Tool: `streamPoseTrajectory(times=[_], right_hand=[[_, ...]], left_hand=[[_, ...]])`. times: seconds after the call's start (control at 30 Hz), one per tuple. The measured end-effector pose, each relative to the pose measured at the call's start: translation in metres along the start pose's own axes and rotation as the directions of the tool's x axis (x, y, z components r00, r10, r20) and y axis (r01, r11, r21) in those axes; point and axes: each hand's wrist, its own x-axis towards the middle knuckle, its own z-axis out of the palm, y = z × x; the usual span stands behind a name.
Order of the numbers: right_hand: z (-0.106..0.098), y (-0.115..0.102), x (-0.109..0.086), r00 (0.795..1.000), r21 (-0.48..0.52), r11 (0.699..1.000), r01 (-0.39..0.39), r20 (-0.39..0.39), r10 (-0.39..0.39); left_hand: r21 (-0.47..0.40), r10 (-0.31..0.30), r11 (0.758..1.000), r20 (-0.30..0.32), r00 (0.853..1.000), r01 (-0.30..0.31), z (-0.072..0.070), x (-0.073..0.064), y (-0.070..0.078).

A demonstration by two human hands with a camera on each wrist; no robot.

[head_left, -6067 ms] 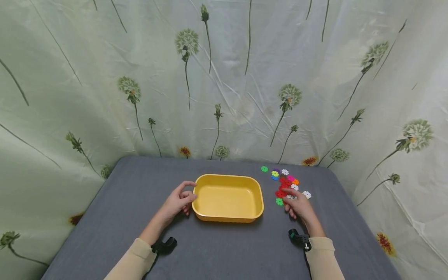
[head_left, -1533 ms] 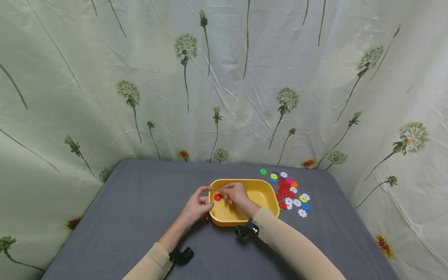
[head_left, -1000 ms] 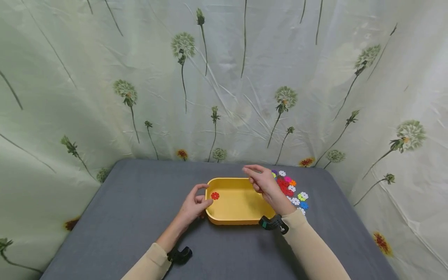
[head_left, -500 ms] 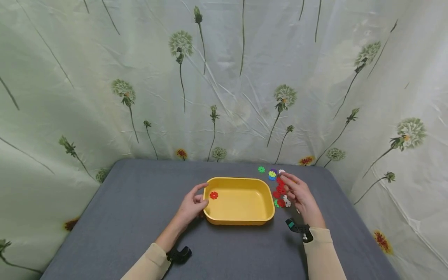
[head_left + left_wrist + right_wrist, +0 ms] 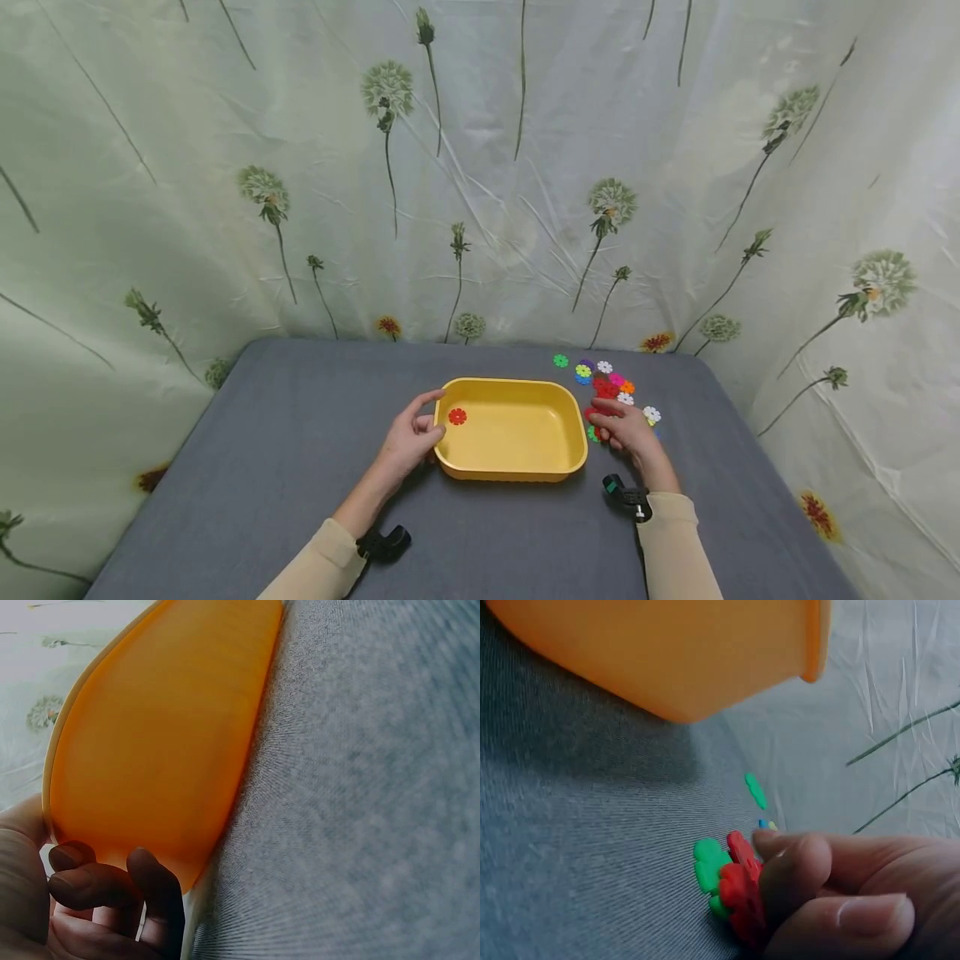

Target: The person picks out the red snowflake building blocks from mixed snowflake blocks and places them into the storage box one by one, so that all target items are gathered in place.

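My L hand (image 5: pixel 407 437) pinches yellow tray (image 5: pixel 510 477) by rim; R hand (image 5: pixel 632 432) at red discs (image 5: pixel 606 389) on table (image 5: pixel 495 542) beside it, can't tell if gripping. Discs look light, stiff, prob. slick; I'd pinch edges.

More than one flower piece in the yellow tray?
No, a single red flower piece lies in the yellow tray, near its left end.

Stands upright as a round-cornered yellow tray (image 5: pixel 517 425), gripped at one end by the left hand (image 5: pixel 405 442). Holds one red flower disc (image 5: pixel 457 416) lying flat, just right of that hand. Beneath and around the right hand (image 5: pixel 630 433), overlapping multicoloured flower discs (image 5: pixel 606 389).
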Motion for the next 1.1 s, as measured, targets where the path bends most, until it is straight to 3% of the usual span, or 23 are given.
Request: streamPoseTrajectory(times=[0.37, 0.57, 0.87, 1.1], right_hand=[[0.006, -0.002, 0.002, 0.993, -0.145, 0.988, -0.043, -0.111, 0.026], [0.007, -0.002, 0.000, 0.991, -0.155, 0.987, -0.037, -0.132, 0.017], [0.003, 0.000, -0.004, 0.988, 0.005, 1.000, -0.027, -0.153, 0.028], [-0.005, -0.012, -0.011, 0.993, 0.228, 0.971, -0.068, -0.080, 0.089]], left_hand=[[-0.011, 0.007, 1.000, 0.002, 1.000, -0.007, 0.000, 0.000, 0.002], [-0.011, 0.011, 1.000, 0.003, 1.000, -0.011, 0.000, 0.000, 0.002], [-0.001, 0.005, 1.000, 0.003, 1.000, -0.005, 0.000, -0.001, 0.001], [-0.003, 0.008, 1.000, 0.002, 1.000, -0.008, 0.001, -0.002, 0.001]])
